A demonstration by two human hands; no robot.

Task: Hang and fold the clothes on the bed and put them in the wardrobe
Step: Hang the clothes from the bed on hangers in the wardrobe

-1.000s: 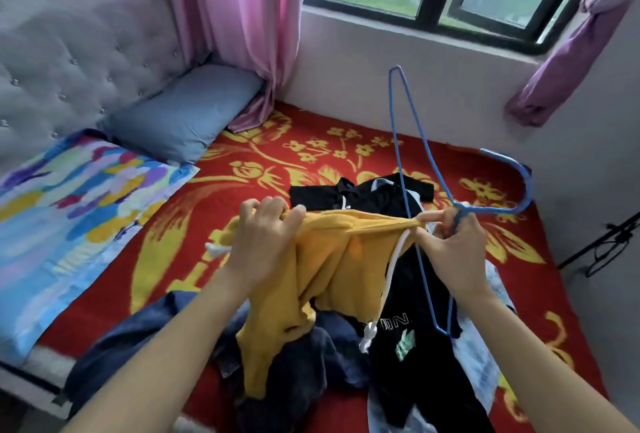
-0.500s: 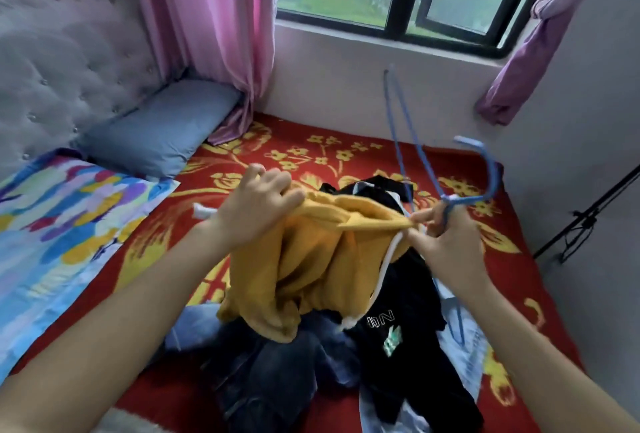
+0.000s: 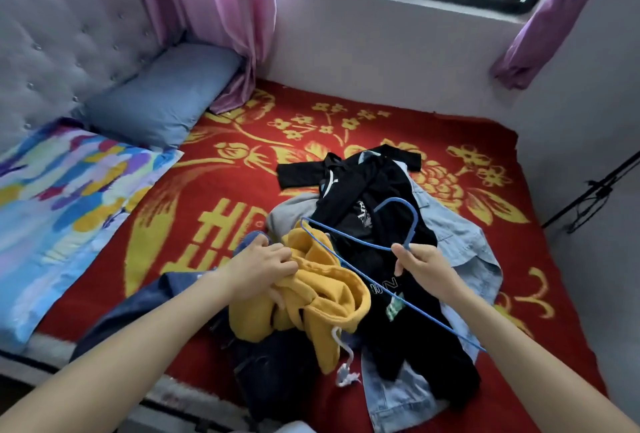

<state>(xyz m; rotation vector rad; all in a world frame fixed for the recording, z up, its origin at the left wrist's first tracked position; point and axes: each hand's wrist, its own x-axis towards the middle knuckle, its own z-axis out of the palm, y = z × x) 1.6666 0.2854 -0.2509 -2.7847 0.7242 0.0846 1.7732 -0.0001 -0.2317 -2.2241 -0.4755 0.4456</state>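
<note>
A yellow hoodie (image 3: pixel 325 297) with a white drawstring lies bunched on the clothes pile. My left hand (image 3: pixel 263 269) grips its fabric at the left. My right hand (image 3: pixel 420 264) pinches the neck of a thin blue wire hanger (image 3: pixel 360 242), which lies tilted low over the pile, one arm passing by the hoodie's upper edge. Under and behind them lie a black garment (image 3: pixel 377 197) with printed logos, a light blue denim shirt (image 3: pixel 460 242) and dark blue jeans (image 3: pixel 277 363), all on the red and gold bedspread (image 3: pixel 214 210).
A blue-grey pillow (image 3: pixel 162 96) and a colourful pillow (image 3: pixel 59 183) lie at the left by the padded headboard (image 3: pixel 62 34). Pink curtains (image 3: pixel 221 9) hang by the window. A black stand (image 3: pixel 595 190) leans at the right wall.
Both hands dropped from chest height to the pile. The hoodie went from stretched out between the hands to bunched on the clothes. The hanger swung from upright to lying low.
</note>
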